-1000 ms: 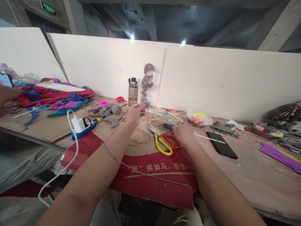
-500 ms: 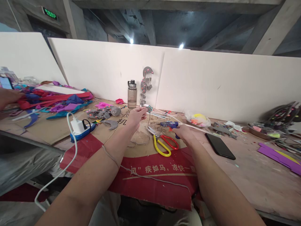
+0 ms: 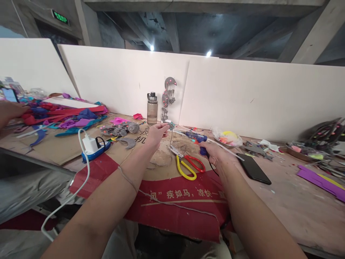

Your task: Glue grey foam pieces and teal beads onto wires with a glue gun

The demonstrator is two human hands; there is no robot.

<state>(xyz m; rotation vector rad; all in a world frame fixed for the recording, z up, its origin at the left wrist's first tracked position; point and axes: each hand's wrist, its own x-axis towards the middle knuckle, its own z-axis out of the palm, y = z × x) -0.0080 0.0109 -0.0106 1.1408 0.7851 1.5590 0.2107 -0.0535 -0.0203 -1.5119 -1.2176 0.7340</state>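
Note:
My left hand point(image 3: 158, 133) pinches a small teal and grey star-like piece point(image 3: 171, 126), from which a grey yarn hangs down. The same kind of yarn point(image 3: 178, 205) lies over my left forearm and across the red cardboard. My right hand point(image 3: 210, 150) is wrapped round a blue glue gun point(image 3: 196, 137) with a white stick at its back; its nozzle points left toward the star piece, apart from it. Below and between the hands lie scissors point(image 3: 188, 167) with one yellow and one red handle, blades partly open.
A bottle point(image 3: 152, 109) and a grey moon hanging point(image 3: 169, 95) stand at the back board. A black phone point(image 3: 253, 168) lies right. At left are a power strip point(image 3: 95, 151), colourful fabric scraps point(image 3: 67, 113) and another person's hand point(image 3: 10, 111).
My right hand has lifted the glue gun slightly and turned it, so its handle and cord show more. My left hand keeps its hold on the star piece.

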